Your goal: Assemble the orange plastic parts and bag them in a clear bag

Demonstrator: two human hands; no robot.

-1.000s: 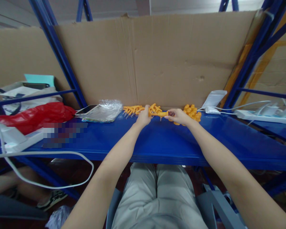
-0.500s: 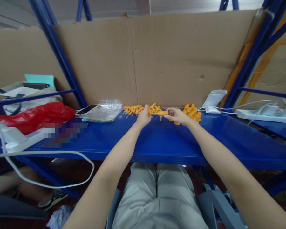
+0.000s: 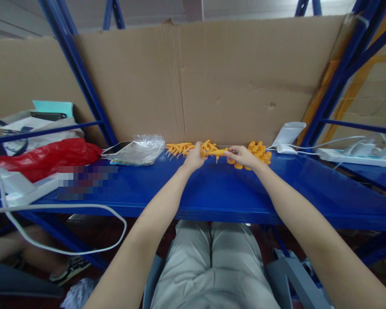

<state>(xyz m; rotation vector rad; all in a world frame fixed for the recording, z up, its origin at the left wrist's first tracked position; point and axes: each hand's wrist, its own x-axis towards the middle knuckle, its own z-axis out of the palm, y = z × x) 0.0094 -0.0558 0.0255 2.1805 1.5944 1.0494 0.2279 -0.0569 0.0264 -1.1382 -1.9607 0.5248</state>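
An orange plastic stick-like piece [image 3: 217, 152] lies level between my hands above the blue shelf. Its left end is wrapped by my left hand [image 3: 194, 158], which is closed. The fingertips of my right hand [image 3: 242, 155] pinch its right end. Behind and left of my left hand lies a row of orange branching pieces [image 3: 179, 148] with small chains hanging from them. Several orange knobbed pieces [image 3: 260, 152] sit piled just right of my right hand, some partly hidden by it. The exact kind of these pieces is too small to tell.
Cardboard [image 3: 231, 77] walls off the back of the blue shelf [image 3: 225, 193]. To the left are a plastic-wrapped packet [image 3: 141, 151], a red bag [image 3: 51, 156] and a looping white cable [image 3: 73, 206]. A white power strip [image 3: 357, 156] lies at the right.
The right end of the held orange piece looks slimmer now, and my right fingertips have shifted slightly on it. My left hand stays in place.
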